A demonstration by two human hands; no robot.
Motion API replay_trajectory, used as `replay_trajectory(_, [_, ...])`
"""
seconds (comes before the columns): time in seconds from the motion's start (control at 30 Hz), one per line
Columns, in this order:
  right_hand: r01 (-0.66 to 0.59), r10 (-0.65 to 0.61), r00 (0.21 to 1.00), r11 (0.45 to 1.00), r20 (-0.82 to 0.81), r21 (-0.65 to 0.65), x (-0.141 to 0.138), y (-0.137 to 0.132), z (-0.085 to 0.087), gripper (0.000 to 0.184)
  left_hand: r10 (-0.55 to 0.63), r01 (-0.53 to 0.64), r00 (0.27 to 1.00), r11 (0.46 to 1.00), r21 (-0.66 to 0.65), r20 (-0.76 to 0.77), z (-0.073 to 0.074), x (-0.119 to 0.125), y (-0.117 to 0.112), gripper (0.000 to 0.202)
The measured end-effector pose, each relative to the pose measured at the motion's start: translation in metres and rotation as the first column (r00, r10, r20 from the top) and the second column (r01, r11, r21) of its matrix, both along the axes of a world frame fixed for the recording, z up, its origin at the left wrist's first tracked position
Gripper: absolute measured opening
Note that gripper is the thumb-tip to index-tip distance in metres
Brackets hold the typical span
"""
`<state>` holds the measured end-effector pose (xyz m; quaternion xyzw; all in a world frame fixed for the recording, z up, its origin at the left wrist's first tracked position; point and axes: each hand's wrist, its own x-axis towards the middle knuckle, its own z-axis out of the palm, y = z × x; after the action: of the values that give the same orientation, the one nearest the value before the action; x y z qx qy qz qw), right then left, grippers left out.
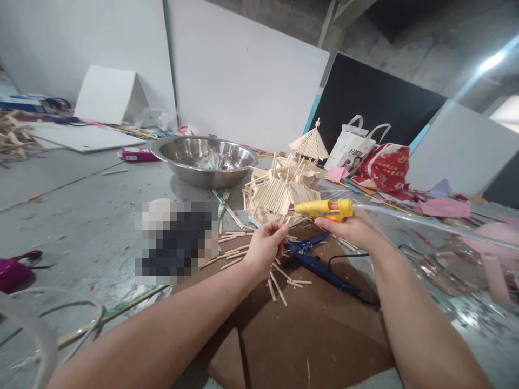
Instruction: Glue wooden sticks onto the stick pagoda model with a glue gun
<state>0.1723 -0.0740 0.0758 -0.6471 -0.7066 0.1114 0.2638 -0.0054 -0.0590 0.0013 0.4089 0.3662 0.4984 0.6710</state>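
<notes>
My left hand (267,243) pinches a short wooden stick (287,220) between thumb and fingertips. My right hand (353,229) is wrapped round a yellow hot glue gun (320,208), whose nozzle points left, just above the stick; whether they touch I cannot tell. A long translucent glue stick (413,217) runs out of the gun's back to the right. Directly behind both hands stands a model building of thin wooden sticks (272,195), with a pointed roof (310,145) at its top. Blue-handled pliers (320,266) lie below the gun, among loose cut sticks (277,286).
Brown board (300,335) lies under my arms. A steel basin (203,175) holding plastic scraps sits behind, left of the model. Paper bags (351,146), a red bag (385,167) and coloured paper are at right. A black cable (344,258) curves past the pliers. A blurred patch hides something left.
</notes>
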Motion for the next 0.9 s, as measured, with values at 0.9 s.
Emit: replay_trajectory(0.9, [0.034, -0.047, 0.993, 0.993, 0.110, 0.117, -0.008, -0.004, 0.006, 0.036, -0.039, 0.048, 0.988, 0.997, -0.058, 0.147, 0.004, -0.001, 0.007, 0.026])
